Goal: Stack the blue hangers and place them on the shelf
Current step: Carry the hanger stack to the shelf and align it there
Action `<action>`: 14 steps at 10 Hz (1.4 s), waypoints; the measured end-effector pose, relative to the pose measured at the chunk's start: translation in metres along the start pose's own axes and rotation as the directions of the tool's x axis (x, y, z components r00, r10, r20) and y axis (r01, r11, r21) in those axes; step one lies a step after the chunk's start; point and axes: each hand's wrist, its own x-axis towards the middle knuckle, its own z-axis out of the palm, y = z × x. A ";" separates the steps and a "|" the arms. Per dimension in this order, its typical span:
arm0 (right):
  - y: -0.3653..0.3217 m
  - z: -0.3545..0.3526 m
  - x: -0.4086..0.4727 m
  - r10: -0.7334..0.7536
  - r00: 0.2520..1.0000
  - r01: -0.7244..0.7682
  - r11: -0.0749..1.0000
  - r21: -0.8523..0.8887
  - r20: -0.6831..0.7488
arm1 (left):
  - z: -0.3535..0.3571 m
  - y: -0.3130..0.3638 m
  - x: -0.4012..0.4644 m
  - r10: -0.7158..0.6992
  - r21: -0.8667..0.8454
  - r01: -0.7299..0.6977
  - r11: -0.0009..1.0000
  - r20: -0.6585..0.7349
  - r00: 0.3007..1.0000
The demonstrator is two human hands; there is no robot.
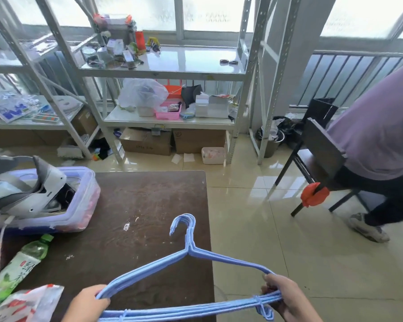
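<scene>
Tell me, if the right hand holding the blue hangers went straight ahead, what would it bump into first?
Probably nothing close. The right hand grips the blue hangers past the table edge, over bare floor. Farther ahead stands the metal shelf, though depth is hard to judge.

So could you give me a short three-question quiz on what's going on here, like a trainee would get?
1. True or false: both hands grip the blue hangers.
2. Which way do the hooks point: A) toward the person, B) away, toward the shelf?
3. What bottle lies on the table at the left?

Key: 1. True: the left hand and right hand each hold one end of the bundle. 2. B. 3. The green tea bottle.
</scene>
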 end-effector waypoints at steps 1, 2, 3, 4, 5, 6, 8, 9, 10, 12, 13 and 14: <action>-0.038 -0.025 0.007 -0.029 0.998 0.032 0.998 -0.048 0.053 | 0.004 0.032 -0.023 -0.037 -0.018 0.036 0.999 -0.061 0.997; -0.081 -0.051 0.008 -0.063 0.992 0.069 0.996 -0.056 0.113 | 0.010 0.081 -0.055 -0.039 -0.028 0.035 0.999 -0.162 0.986; -0.122 -0.075 0.005 -0.092 0.980 0.103 0.993 -0.054 0.174 | 0.015 0.127 -0.085 -0.014 -0.047 0.006 0.999 -0.182 0.983; -0.161 -0.092 -0.002 -0.125 0.971 0.139 0.989 -0.054 0.201 | 0.017 0.170 -0.108 0.034 -0.136 -0.058 0.989 -0.173 0.984; -0.200 -0.104 -0.011 -0.141 0.966 0.157 0.986 -0.057 0.218 | 0.013 0.201 -0.111 0.042 -0.173 -0.072 0.982 -0.173 0.984; -0.238 -0.111 -0.015 -0.149 0.964 0.167 0.984 -0.066 0.222 | 0.002 0.232 -0.110 0.048 -0.198 -0.074 0.977 -0.133 0.990; -0.288 -0.107 -0.005 -0.168 0.958 0.190 0.979 -0.076 0.234 | -0.014 0.280 -0.095 0.041 -0.257 -0.063 0.964 -0.091 0.995; -0.313 -0.095 0.011 -0.153 0.959 0.180 0.979 -0.092 0.239 | -0.018 0.299 -0.078 0.039 -0.259 -0.061 0.964 -0.090 0.995; -0.345 -0.077 0.033 -0.143 0.956 0.170 0.982 -0.085 0.258 | -0.026 0.319 -0.051 0.021 -0.295 -0.049 0.954 -0.099 0.995; -0.424 -0.018 0.089 -0.111 0.929 0.165 0.978 -0.126 0.354 | -0.056 0.348 0.024 0.007 -0.383 -0.097 0.918 -0.231 0.973; -0.470 0.020 0.114 -0.084 0.961 0.145 0.964 -0.224 0.264 | -0.075 0.375 0.057 0.039 -0.275 -0.116 0.954 -0.271 0.962; -0.513 0.052 0.134 -0.058 0.977 0.123 0.938 -0.323 0.206 | -0.095 0.402 0.085 0.015 -0.258 -0.101 0.961 -0.318 0.948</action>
